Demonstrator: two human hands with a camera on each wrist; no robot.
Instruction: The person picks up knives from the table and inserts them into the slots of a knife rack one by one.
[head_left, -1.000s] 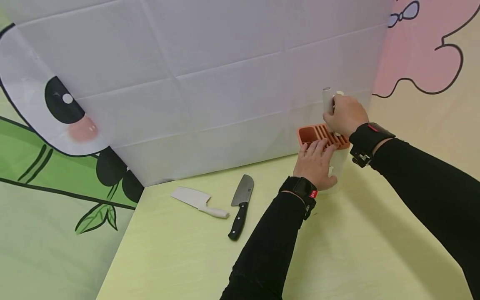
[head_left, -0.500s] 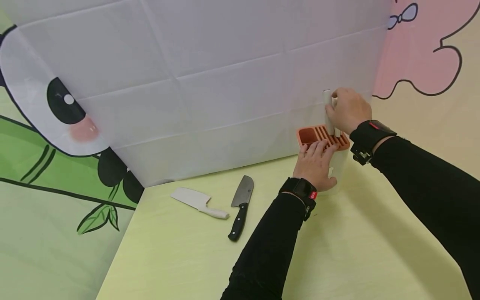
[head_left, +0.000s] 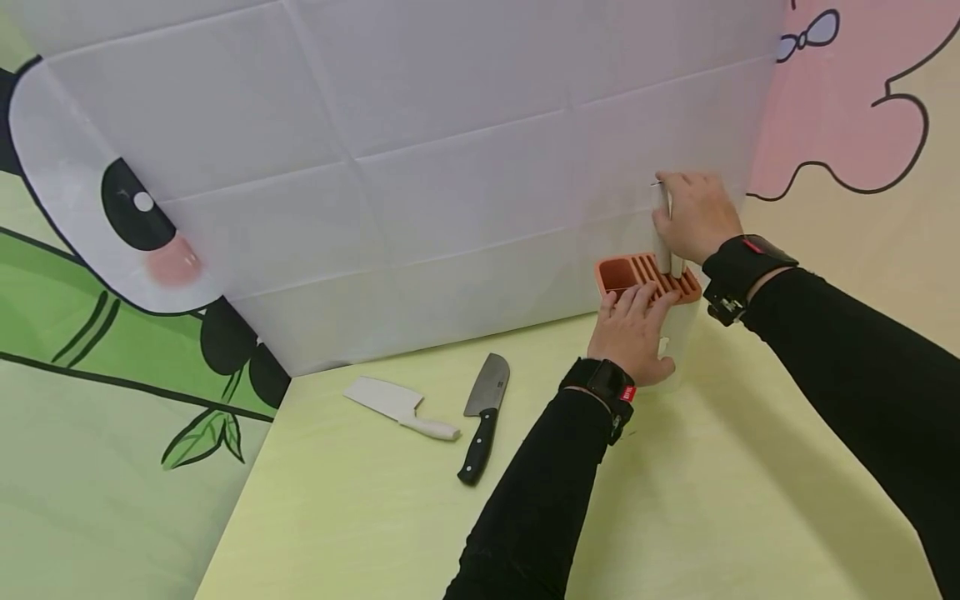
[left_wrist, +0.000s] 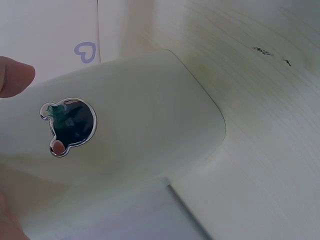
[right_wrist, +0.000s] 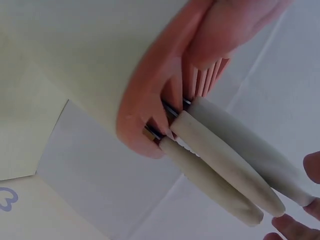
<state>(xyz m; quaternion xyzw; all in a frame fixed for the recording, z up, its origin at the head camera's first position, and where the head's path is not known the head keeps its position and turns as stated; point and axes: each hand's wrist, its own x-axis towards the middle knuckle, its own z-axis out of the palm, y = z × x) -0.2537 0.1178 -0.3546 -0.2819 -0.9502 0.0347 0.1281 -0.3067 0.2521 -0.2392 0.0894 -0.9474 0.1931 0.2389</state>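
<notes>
A pale knife block (head_left: 682, 329) with an orange slotted top (head_left: 617, 272) stands against the white backdrop. My left hand (head_left: 632, 337) rests on its near side, with fingers laid over the top rim and thumb spread out. Three off-white knife handles stick out of the slots in the right wrist view; dark metal shows at their bases. My right hand (head_left: 699, 218) has its thumb and fingers at the end of the grey-white knife handle (right_wrist: 250, 145). Beside that one are a middle handle (right_wrist: 225, 162) and an outer handle (right_wrist: 215, 185). The blades are hidden inside the block.
On the table (head_left: 360, 525) lie a white cleaver (head_left: 386, 400) and a black-handled knife (head_left: 482, 425), left of my left arm. A shiny badge (left_wrist: 75, 122) sits on the block's side. The white backdrop (head_left: 450, 167) rises right behind the block.
My right hand has opened out from its tighter curl and shifted slightly, its fingertips now over the top of the left handle. The left hand stays on the block.
</notes>
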